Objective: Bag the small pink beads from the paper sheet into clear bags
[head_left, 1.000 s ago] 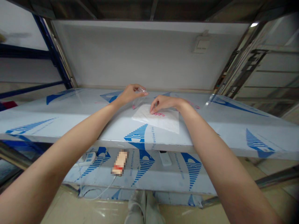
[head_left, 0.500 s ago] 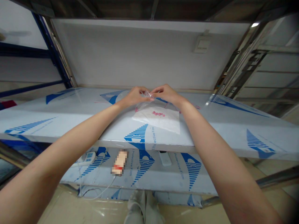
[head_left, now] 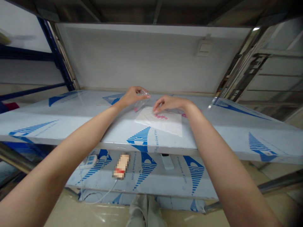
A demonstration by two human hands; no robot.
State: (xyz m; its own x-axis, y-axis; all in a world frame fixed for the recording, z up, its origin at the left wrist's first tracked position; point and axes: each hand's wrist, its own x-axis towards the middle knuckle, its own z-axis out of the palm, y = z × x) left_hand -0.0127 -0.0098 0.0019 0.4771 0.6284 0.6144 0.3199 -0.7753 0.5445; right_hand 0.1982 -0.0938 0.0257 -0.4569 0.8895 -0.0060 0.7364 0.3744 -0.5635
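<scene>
Steel bench (head_left: 260, 132) covered in blue-printed protective film, with a white sheet (head_left: 165, 124) lying on it, apparently to give a clean patch to work on. Left hand (head_left: 136, 96) is at the sheet's far edge, fingers (head_left: 145, 93) pinching the top of a clear plastic bag (head_left: 142, 102), so it hangs off the bench surface. Right hand (head_left: 170, 104) is curled, fingertips (head_left: 155, 110) just beside small pink pieces (head_left: 161, 117) on the sheet; can't tell if it holds any.
</scene>
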